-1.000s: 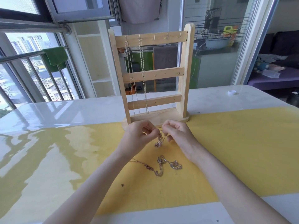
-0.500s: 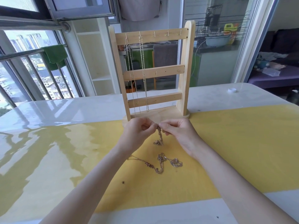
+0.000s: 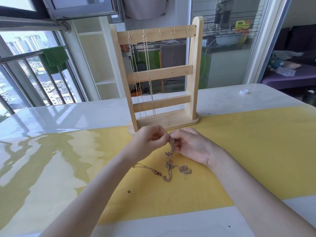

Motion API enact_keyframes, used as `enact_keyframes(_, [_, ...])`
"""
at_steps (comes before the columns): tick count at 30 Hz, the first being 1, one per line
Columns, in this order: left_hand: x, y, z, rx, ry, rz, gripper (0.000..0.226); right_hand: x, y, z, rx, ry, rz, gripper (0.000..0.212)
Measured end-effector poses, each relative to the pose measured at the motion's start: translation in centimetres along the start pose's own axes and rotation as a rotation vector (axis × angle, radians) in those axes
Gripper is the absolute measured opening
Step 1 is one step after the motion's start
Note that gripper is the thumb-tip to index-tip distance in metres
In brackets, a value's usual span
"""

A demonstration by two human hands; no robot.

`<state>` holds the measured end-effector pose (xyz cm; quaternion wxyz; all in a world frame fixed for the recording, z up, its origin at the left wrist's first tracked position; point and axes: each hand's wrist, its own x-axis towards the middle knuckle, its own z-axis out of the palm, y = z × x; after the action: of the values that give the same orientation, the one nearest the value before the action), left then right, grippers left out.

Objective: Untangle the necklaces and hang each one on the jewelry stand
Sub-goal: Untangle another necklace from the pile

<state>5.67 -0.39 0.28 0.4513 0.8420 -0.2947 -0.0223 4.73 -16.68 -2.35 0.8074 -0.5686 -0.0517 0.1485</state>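
both hands meet just in front of the stand (image 3: 159,74): the left hand (image 3: 148,142) and right hand (image 3: 191,144) each pinch the top of the tangle (image 3: 171,161) with curled fingertips. its lower loops lie on the yellow mat (image 3: 239,151). two chains (image 3: 142,74) hang from the stand's top-left hooks.

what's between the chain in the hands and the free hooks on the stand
Nothing visible. The chain hangs from both hands just before the stand; the free hooks are right of two hung necklaces.
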Motion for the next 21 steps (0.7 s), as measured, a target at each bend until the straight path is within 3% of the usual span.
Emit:
enact_keyframes(7, [-0.3,0.2,-0.7,-0.074,-0.116,-0.027,0.028,-0.2,-0.1,0.3,-0.117,-0.051,0.053,0.021])
enact_keyframes(12, [-0.4,0.0,-1.1,-0.124,-0.149,-0.002,0.022,-0.5,-0.5,0.3,-0.167,-0.098,0.065,0.020])
enact_keyframes(16, [-0.1,-0.3,-0.8,-0.109,-0.052,0.111,0.006,-0.7,-0.8,0.5,-0.123,-0.048,0.096,0.018])
enact_keyframes(21, [-0.2,-0.5,-0.3,-0.023,0.120,0.251,0.011,-0.7,-1.1,0.7,-0.085,0.009,0.165,0.021])
